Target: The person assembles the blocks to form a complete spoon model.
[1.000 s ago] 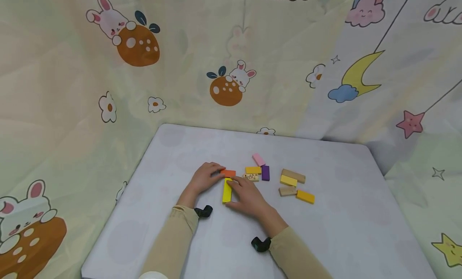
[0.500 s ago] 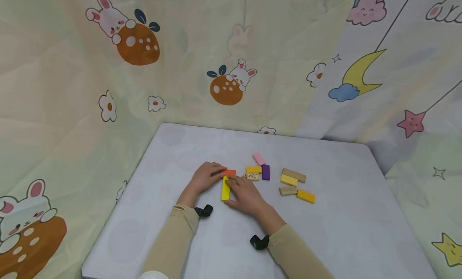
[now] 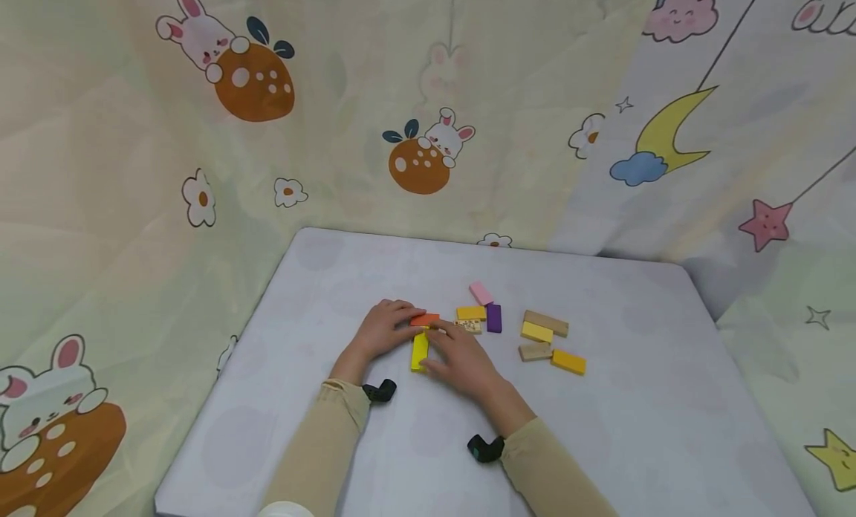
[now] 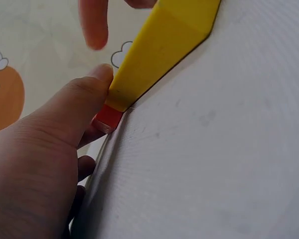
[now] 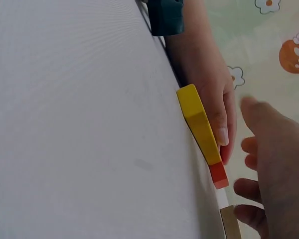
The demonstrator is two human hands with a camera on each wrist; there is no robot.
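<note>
Yellow block [image 3: 419,351], long and flat, abuts orange block [image 3: 424,320].

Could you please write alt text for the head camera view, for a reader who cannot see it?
Two hands meet over a yellow block and an orange block on a pale table: left hand, right hand. More coloured blocks lie to the right, before a cartoon-print curtain.

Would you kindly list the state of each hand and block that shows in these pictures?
left hand: rests on the table, thumb touching the yellow block's end
right hand: fingers on the yellow block
yellow block: flat, one end meeting the orange block
orange block: flat, at the left hand's fingertips
purple block: flat, untouched
pink block: flat, untouched
table: bears all the blocks
</note>
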